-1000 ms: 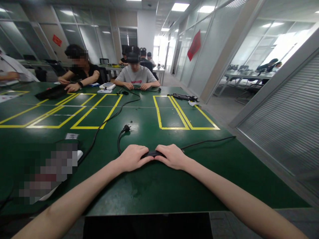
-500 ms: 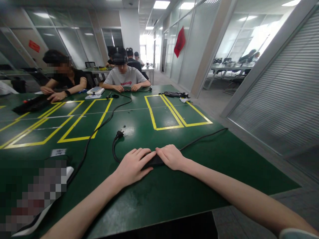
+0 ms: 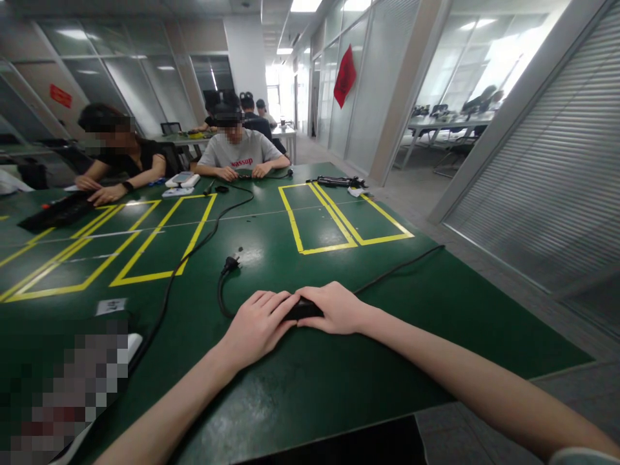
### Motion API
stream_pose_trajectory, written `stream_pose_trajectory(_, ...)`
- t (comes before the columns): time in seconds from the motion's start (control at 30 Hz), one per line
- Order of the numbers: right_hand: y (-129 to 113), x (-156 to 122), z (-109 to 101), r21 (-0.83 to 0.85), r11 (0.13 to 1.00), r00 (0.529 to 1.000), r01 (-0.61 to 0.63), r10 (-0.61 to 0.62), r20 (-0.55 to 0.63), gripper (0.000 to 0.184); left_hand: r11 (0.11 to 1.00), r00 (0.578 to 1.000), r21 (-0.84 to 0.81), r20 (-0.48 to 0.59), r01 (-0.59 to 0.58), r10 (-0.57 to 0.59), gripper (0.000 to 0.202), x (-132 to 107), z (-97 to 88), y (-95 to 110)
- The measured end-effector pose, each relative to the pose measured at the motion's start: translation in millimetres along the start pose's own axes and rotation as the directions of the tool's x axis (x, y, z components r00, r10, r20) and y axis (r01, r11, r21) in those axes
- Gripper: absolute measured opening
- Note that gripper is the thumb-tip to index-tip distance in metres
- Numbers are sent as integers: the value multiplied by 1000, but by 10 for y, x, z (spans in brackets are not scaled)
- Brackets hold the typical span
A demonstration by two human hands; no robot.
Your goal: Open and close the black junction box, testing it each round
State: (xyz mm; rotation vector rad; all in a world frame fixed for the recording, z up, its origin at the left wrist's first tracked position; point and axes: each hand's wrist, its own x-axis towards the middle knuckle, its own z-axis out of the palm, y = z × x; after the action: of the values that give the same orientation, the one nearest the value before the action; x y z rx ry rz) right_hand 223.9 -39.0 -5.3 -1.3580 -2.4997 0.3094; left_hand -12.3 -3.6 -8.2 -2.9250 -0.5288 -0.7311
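A black power adapter point(image 3: 310, 309) lies low over the green table between my two hands, its ends covered by them. My left hand point(image 3: 261, 320) wraps its left end, thumb along the near side and fingers over the top. From the other end my right hand point(image 3: 339, 309) grips it, with thumb and fingertips meeting the left hand's fingers. A thick black cord curls out on the left to a plug point(image 3: 231, 263) resting on the table. A thinner black cable point(image 3: 400, 265) runs from behind my right hand to the table's right edge.
Yellow tape rectangles point(image 3: 329, 248) mark the green table point(image 3: 271, 400). A long black cable point(image 3: 170, 284) crosses at left, near a small white label point(image 3: 111, 306) and a blurred-out device. Two people sit opposite, hands on black items. A black folded item point(image 3: 336, 182) lies far right.
My right hand has shifted its grip: its thumb now sits at the near side of the adapter, and more of the adapter shows. The left hand stays on it. The view has moved slightly.
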Motion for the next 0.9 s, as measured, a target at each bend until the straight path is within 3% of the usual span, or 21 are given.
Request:
stream_pose_trajectory(0.27, 34, -7, 27, -56, 991, 991, 120, -122, -46, 48, 996, 1000, -89, -20, -7, 5, 25, -35, -35, -61)
stream_pose_trajectory(0.37, 24, -3, 0, 78, 987, 987, 142, -135, -87, 46, 998, 1000, -65, -10, -9, 9, 26, -33, -50, -53)
stream_pose_trajectory(0.47, 21, 14, -21, 280, 957, 997, 69, -55, -57, 32, 998, 999, -54, -38, -29, 27, 29, -26, -42, -32)
stream_pose_trajectory(0.53, 25, 22, -24, 460, 888, 1000, -3, -8, 20, 29, 998, 997, -49, -65, -45, 42, 30, -19, -32, -19)
stream_pose_trajectory(0.63, 24, 22, -24, 706, 696, 984, -132, 5, 179, 31, 998, 995, -37, -95, -44, 40, 32, -4, -30, -16)
stream_pose_trajectory(0.7, 11, 22, -32, 763, 625, 974, -165, -19, 227, 33, 999, 994, -32, -104, -26, 23, 32, 6, -31, -30)
stream_pose_trajectory(0.9, -12, 38, -24, 731, 682, 995, -5, -70, 71, 43, 1000, 985, -6, -174, 9, -10, 37, 10, -15, -125)
